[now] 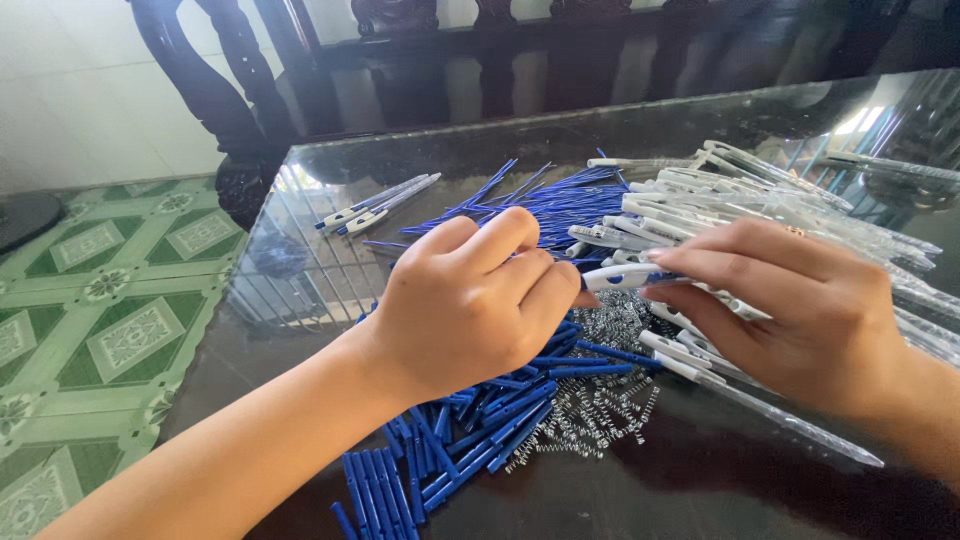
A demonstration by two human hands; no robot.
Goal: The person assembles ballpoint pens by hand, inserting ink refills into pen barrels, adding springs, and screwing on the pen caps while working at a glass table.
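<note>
While both hands meet over the glass surface point(300, 230), the right hand point(800, 310) pinches a white pen barrel point(625, 276). The left hand point(470, 300) curls closed at its tip, above blue pen parts point(470, 440) and springs point(600, 400).

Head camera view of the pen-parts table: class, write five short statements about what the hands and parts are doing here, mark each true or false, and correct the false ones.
1. The right hand holds a white pen barrel. True.
2. The left hand lies flat and open on the glass table. False: it is curled closed at the barrel's end.
3. Small metal springs lie between the piles. True.
4. The short plastic pieces near the left hand are red. False: blue.
5. The thin blue refills lie beyond the hands. True.
</note>
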